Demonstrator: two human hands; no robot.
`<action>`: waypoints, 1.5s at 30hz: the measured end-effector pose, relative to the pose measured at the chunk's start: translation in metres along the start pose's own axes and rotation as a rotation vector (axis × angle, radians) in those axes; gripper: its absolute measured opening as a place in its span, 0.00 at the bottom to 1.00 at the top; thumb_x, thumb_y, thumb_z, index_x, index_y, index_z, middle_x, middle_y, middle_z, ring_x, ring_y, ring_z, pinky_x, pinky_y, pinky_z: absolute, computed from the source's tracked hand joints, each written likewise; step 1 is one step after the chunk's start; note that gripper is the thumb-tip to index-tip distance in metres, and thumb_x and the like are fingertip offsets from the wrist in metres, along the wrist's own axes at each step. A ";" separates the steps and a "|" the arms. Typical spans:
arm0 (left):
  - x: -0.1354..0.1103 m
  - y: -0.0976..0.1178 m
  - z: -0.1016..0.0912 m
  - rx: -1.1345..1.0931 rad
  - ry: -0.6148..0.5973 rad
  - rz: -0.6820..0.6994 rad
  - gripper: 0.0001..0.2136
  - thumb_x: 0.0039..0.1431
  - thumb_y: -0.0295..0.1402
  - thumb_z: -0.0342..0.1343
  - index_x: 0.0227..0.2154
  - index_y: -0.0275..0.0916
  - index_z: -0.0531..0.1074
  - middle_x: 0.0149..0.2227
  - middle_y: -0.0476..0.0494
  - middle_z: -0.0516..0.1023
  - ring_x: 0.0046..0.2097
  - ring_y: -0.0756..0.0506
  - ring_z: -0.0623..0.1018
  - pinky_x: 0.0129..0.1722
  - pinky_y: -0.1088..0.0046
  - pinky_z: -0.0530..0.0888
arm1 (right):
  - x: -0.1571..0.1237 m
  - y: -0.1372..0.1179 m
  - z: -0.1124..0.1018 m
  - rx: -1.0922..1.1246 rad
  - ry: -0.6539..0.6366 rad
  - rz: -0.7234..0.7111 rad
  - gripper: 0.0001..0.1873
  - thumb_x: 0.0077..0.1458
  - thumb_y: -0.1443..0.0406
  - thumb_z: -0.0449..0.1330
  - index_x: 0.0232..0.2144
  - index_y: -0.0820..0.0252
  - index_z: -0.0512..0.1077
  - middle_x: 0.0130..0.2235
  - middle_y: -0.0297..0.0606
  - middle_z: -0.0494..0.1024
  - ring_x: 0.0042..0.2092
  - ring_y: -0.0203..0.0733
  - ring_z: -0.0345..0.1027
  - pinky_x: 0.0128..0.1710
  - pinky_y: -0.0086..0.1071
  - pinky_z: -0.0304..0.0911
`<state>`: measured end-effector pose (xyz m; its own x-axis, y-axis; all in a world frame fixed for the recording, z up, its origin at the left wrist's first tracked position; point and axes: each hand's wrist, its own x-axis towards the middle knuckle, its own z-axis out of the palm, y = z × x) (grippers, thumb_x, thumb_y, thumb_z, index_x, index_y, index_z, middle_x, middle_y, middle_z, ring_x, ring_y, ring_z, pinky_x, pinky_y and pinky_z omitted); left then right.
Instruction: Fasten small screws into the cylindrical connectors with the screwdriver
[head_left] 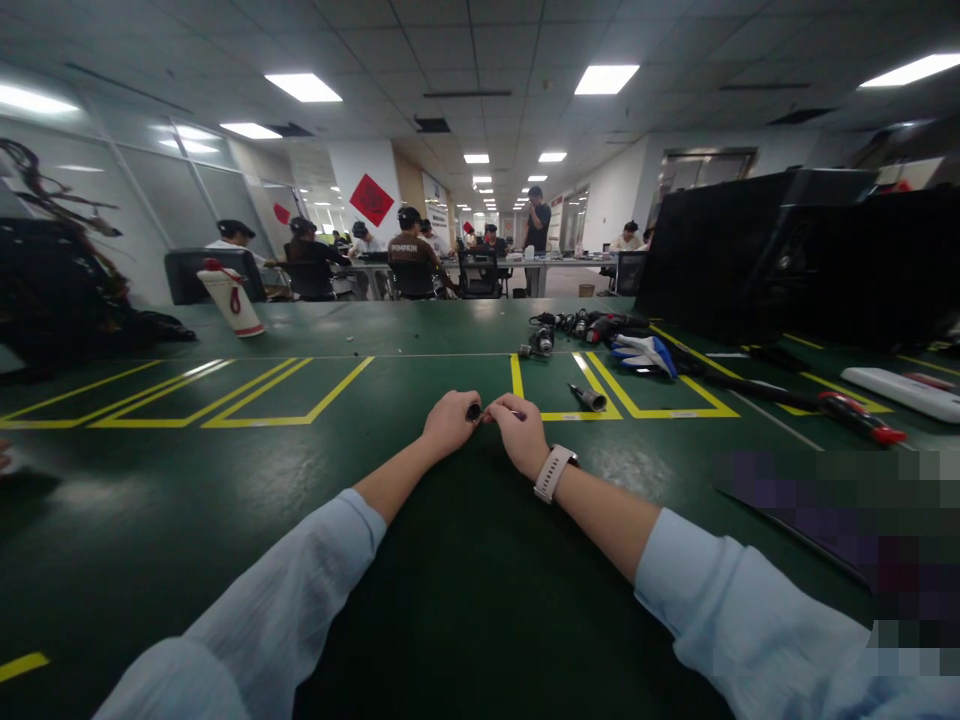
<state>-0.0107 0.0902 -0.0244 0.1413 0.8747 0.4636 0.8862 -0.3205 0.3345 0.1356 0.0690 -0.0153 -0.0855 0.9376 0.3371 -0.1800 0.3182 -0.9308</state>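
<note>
My left hand is closed around a small dark cylindrical metal part, whose round end faces me. Close beside it, my right hand pinches a thin dark piece, too small to name, with the fingertips near the part's end. Both hands are just above the green table. To the right of them a grey metal connector shell with a pointed tip lies on its side within a yellow tape outline.
Farther right lie metal connectors, a blue-and-white glove and a red-and-black tool. A white cup stands at the far left edge. Dark boxes stand at right. People sit at tables behind.
</note>
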 end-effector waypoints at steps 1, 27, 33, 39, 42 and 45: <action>-0.001 0.001 0.000 0.010 0.000 -0.005 0.02 0.47 0.30 0.55 0.22 0.39 0.68 0.22 0.47 0.66 0.30 0.45 0.67 0.26 0.73 0.60 | -0.001 0.001 0.000 -0.011 -0.004 -0.005 0.08 0.38 0.67 0.58 0.11 0.56 0.70 0.18 0.28 0.70 0.28 0.38 0.62 0.37 0.33 0.57; 0.000 0.000 -0.001 -0.028 -0.007 0.032 0.02 0.46 0.29 0.56 0.23 0.39 0.68 0.23 0.47 0.68 0.30 0.44 0.68 0.27 0.72 0.61 | 0.002 0.002 0.000 0.056 0.022 0.025 0.09 0.39 0.68 0.56 0.11 0.57 0.70 0.17 0.29 0.71 0.27 0.39 0.65 0.36 0.33 0.59; 0.003 -0.002 0.000 -0.091 -0.034 0.066 0.04 0.47 0.30 0.55 0.21 0.38 0.66 0.22 0.50 0.67 0.27 0.48 0.67 0.27 0.74 0.62 | 0.009 0.006 0.000 0.202 0.086 0.108 0.09 0.39 0.67 0.53 0.11 0.59 0.67 0.13 0.31 0.68 0.20 0.37 0.63 0.29 0.34 0.62; 0.003 -0.003 0.001 -0.167 -0.052 0.069 0.04 0.47 0.30 0.54 0.22 0.37 0.65 0.20 0.53 0.66 0.24 0.51 0.67 0.24 0.78 0.62 | 0.010 0.009 -0.001 0.245 0.090 0.140 0.07 0.39 0.67 0.54 0.14 0.60 0.68 0.15 0.32 0.70 0.20 0.37 0.64 0.29 0.35 0.63; 0.003 -0.003 0.000 -0.168 -0.047 0.060 0.05 0.48 0.30 0.54 0.22 0.37 0.65 0.20 0.53 0.66 0.24 0.52 0.67 0.24 0.78 0.62 | 0.009 0.008 -0.001 0.229 0.079 0.108 0.08 0.40 0.67 0.54 0.13 0.60 0.68 0.15 0.31 0.70 0.21 0.37 0.64 0.30 0.34 0.62; 0.003 -0.002 -0.001 -0.139 -0.026 0.044 0.05 0.47 0.30 0.54 0.21 0.37 0.66 0.21 0.52 0.66 0.25 0.50 0.67 0.24 0.76 0.61 | 0.006 0.006 0.000 0.184 0.069 0.053 0.09 0.40 0.67 0.54 0.12 0.59 0.69 0.15 0.30 0.70 0.23 0.38 0.64 0.32 0.33 0.60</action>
<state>-0.0125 0.0933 -0.0232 0.1919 0.8670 0.4598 0.8093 -0.4048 0.4256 0.1336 0.0767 -0.0186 -0.0331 0.9616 0.2723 -0.3535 0.2436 -0.9032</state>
